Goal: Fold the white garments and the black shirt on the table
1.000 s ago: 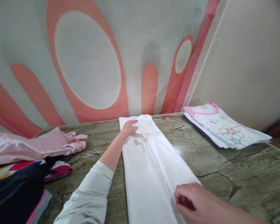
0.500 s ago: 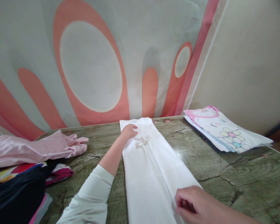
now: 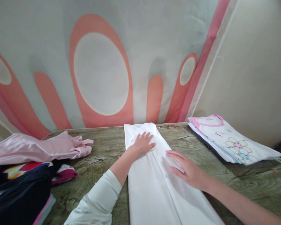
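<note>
A long white garment (image 3: 152, 190) lies folded lengthwise down the middle of a green wood-grain table (image 3: 248, 181), its far end near the wall. My left hand (image 3: 142, 143) rests flat on the garment's far end, fingers spread, holding nothing. My right hand (image 3: 187, 168) lies flat on the garment's right half a little nearer to me, fingers stretched out toward the left. Both palms press on the cloth.
A stack of folded clothes (image 3: 231, 140), topped by a white shirt with a flower print and pink collar, sits at the far right. A pink garment (image 3: 37, 147) and a heap of dark and coloured clothes (image 3: 21, 187) lie at the left. A patterned wall hanging (image 3: 100, 68) stands behind the table.
My right hand has let go of the garment's near edge and moved up onto its upper part, laid flat. My left hand has opened from gripping the far end to lying flat.
</note>
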`<state>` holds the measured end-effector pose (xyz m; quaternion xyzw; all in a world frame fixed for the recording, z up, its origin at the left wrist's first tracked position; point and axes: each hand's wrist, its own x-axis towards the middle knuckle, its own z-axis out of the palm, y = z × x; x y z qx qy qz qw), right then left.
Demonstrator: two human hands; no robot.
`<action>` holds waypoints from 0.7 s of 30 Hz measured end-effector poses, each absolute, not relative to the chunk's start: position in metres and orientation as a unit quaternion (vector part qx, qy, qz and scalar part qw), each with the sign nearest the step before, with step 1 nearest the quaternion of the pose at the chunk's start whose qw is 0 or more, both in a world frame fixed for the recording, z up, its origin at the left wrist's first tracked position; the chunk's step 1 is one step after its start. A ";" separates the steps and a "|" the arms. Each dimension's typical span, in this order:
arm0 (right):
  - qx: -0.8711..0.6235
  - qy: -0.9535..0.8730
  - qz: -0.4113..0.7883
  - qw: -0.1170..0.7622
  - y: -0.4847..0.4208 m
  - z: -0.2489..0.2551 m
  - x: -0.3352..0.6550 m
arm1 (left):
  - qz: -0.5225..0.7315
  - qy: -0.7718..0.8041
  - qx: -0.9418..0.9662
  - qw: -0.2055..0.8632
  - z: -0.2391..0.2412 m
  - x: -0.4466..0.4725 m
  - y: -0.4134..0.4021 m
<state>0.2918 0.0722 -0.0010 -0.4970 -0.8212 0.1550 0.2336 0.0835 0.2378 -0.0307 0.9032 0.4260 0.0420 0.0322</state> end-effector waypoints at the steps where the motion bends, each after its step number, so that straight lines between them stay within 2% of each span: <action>1: -0.485 -0.838 0.137 0.210 0.082 -0.006 0.292 | 0.035 0.420 0.906 0.031 -0.031 0.083 0.237; 5: -0.466 -0.870 0.121 0.101 0.098 -0.019 0.293 | 0.024 0.419 0.907 0.036 -0.027 0.079 0.235; 8: -0.478 -0.868 0.113 0.075 0.088 -0.024 0.294 | 0.023 0.415 0.909 0.037 -0.023 0.082 0.230; 16: -0.558 -0.823 0.060 0.083 0.028 -0.035 0.290 | 0.037 0.321 0.944 0.069 -0.018 0.099 0.201; 21: -0.549 -0.824 0.064 0.124 0.063 -0.019 0.298 | 0.052 0.322 0.944 0.058 -0.019 0.102 0.197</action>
